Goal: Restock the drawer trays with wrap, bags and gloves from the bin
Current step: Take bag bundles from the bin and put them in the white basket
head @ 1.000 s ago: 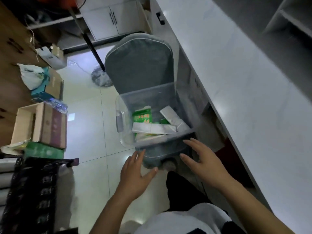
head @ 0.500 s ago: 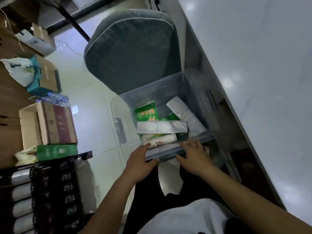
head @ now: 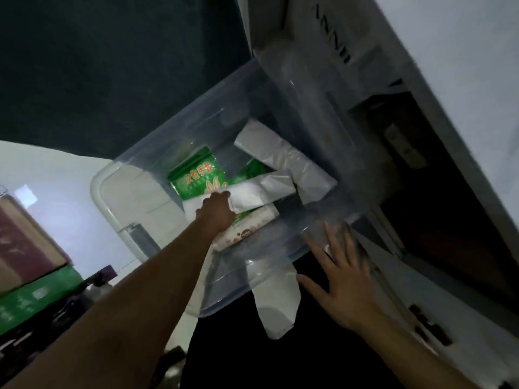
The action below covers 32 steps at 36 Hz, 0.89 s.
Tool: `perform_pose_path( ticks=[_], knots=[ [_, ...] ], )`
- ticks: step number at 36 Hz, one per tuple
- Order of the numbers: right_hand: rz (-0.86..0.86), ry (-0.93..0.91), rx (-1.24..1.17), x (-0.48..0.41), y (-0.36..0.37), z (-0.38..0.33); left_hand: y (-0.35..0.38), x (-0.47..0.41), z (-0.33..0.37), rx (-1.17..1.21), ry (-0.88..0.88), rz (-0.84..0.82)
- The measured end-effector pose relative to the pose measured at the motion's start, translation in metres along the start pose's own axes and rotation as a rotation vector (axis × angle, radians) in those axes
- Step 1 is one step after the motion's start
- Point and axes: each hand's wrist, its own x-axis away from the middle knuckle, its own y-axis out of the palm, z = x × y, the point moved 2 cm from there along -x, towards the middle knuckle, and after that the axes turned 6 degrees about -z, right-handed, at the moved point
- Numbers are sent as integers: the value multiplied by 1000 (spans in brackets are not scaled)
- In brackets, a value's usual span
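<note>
A clear plastic bin (head: 134, 175) rests on a grey chair. Inside lie a green glove packet (head: 196, 175), a long white bag pack (head: 283, 161) leaning at the right, a flat white bag pack (head: 261, 192) across the middle and a pale wrap roll (head: 247, 228) below it. My left hand (head: 217, 210) is deep in the bin, fingers closed on the left end of the flat white bag pack. My right hand (head: 339, 279) lies spread against the bin's near right corner, fingers apart, holding nothing.
The grey chair back (head: 112, 66) rises behind the bin. A white counter (head: 463, 66) with a dark open space (head: 438, 175) below it runs along the right. Cardboard boxes (head: 25, 242) and a green box (head: 31, 299) stand at the left.
My head has dropped much closer to the bin. My left hand has gone from the bin's rim down inside onto the flat white bag pack; my right hand has slid to the near right corner.
</note>
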Motion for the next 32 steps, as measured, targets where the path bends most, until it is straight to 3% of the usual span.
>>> perform_pose_path(
  ticks=[4, 10, 15, 21, 25, 28, 32],
  knots=[
    [60, 16, -64, -1, 10, -6, -3, -29, 8, -154, 115, 74],
    [117, 75, -145, -2, 9, -20, 0, -48, 7, -379, 117, 144],
    [112, 115, -151, -1, 4, -27, -3, -50, 3, -350, 94, 170],
    [159, 199, -185, -5, -27, -50, -17, -37, -2, -134, 142, 75],
    [283, 72, -322, -21, -60, -68, -33, -12, -10, 61, 168, 109],
    [282, 69, -388, -49, -71, -75, -40, 18, -25, 325, 170, 184],
    [162, 162, -337, -120, -62, -72, -36, 63, -43, 885, 123, 193]
  ],
)
